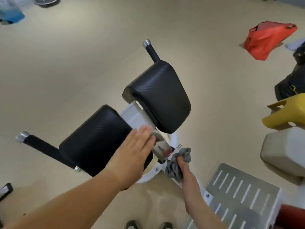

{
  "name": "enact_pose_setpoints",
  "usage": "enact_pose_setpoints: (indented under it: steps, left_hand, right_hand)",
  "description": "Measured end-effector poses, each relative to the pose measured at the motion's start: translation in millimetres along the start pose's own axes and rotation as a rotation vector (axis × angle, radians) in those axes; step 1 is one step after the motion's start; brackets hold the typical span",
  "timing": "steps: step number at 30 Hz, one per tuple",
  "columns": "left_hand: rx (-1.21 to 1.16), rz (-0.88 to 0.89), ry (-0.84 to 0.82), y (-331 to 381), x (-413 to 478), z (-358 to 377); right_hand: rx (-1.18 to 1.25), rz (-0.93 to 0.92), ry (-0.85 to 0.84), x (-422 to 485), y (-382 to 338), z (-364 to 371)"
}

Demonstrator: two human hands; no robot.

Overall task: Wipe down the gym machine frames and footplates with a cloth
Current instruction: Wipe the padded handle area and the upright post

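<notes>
A gym machine stands in the middle: two black padded cushions (158, 95) on a white metal frame (137, 116), with black handles tipped in silver. My left hand (135, 152) lies flat, fingers together, on the nearer black pad (92, 139) and the frame's edge. Just below the frame post, my right hand (183, 166) grips a crumpled grey cloth (175, 166) and presses it against the white frame by a bolt. A grey slotted metal footplate (242, 192) lies at the lower right.
A red plastic bag (267, 38) lies on the beige floor at the upper right. A yellow stool (287, 113), a beige container (283, 151) and a black bag (292, 83) crowd the right edge. A blue bag (11, 14) sits far left. My shoes (148, 225) show at the bottom.
</notes>
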State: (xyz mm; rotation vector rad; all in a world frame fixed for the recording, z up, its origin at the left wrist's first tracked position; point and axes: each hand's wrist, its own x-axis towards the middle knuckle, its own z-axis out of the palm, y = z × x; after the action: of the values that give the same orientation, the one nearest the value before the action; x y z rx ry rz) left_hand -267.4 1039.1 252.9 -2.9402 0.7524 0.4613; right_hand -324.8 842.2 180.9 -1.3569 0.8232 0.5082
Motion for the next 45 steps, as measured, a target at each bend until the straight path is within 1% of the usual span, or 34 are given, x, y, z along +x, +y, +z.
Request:
enact_pose_setpoints:
  steps: [1, 2, 3, 4, 6, 8, 10, 12, 13, 15, 18, 20, 22, 24, 26, 29, 31, 35, 38, 40, 43, 45]
  left_hand:
    - [-0.087, 0.177, -0.045, 19, -9, 18]
    - [-0.177, 0.299, -0.092, 38, -18, 39]
    - [-0.254, 0.334, -0.135, 53, -25, 63]
    - [-0.340, 0.283, -0.181, 63, -29, 83]
    - [-0.537, 0.062, -0.238, 71, -28, 119]
    - [-0.688, -0.118, -0.215, 72, -20, 148]
    - [-0.782, -0.230, -0.192, 70, -11, 175]
    - [-0.811, -0.282, -0.188, 69, -3, 199]
    - [-0.824, -0.297, -0.175, 70, 0, 210]
    - [-0.848, -0.331, -0.108, 73, 8, 231]
    - [-0.877, -0.413, 0.002, 81, 27, 259]
    - [-0.941, -0.483, 0.093, 92, 40, 275]
    - [-1.076, -0.524, 0.166, 105, 56, 291]
    - [-1.191, -0.519, 0.265, 118, 69, 309]
    - [-1.254, -0.538, 0.354, 120, 84, 324]
    - [-1.279, -0.613, 0.478, 115, 102, 347]
    - [-1.307, -0.595, 0.539, 113, 109, 355]
    - [-1.397, -0.527, 0.569, 116, 112, 362]
    - [-1.348, -0.483, 0.562, 116, 113, 360]
    - [-1.318, -0.468, 0.527, 114, 109, 359]
    - [-1.244, -0.409, 0.465, 110, 98, 361]
    - [-1.193, -0.427, 0.410, 107, 88, 363]
  right_hand:
    - [0.028, 0.002, 0.012, 2, 6, -1]
    - [0.052, 0.011, 0.027, 5, 13, -3]
    - [0.075, 0.018, 0.037, 9, 21, -5]
    - [0.085, 0.021, 0.034, 15, 30, -5]
    - [0.028, -0.012, 0.014, 29, 44, -3]
    - [-0.060, -0.037, 0.011, 49, 59, 0]
    - [-0.117, -0.020, 0.027, 71, 76, 0]
    - [-0.155, -0.021, 0.008, 93, 94, -6]
    - [-0.202, -0.092, -0.018, 102, 102, -7]
    - [-0.332, -0.299, -0.054, 118, 118, -11]
    - [-0.496, -0.597, 0.014, 145, 137, -17]
    - [-0.609, -0.775, 0.053, 169, 153, -18]
    - [-0.692, -0.865, 0.083, 194, 167, -21]
    - [-0.734, -0.977, 0.139, 215, 184, -22]
    - [-0.685, -1.067, 0.202, 227, 187, -20]
    - [-0.578, -1.135, 0.276, 242, 200, -18]
    - [-0.516, -1.167, 0.326, 250, 207, -20]
    - [-0.454, -1.173, 0.353, 263, 220, -27]
    - [-0.396, -1.143, 0.345, 265, 220, -29]
    - [-0.372, -1.125, 0.321, 260, 208, -22]
    - [-0.514, -1.195, 0.310, 248, 180, -1]
    - [-0.599, -1.215, 0.321, 243, 173, 9]
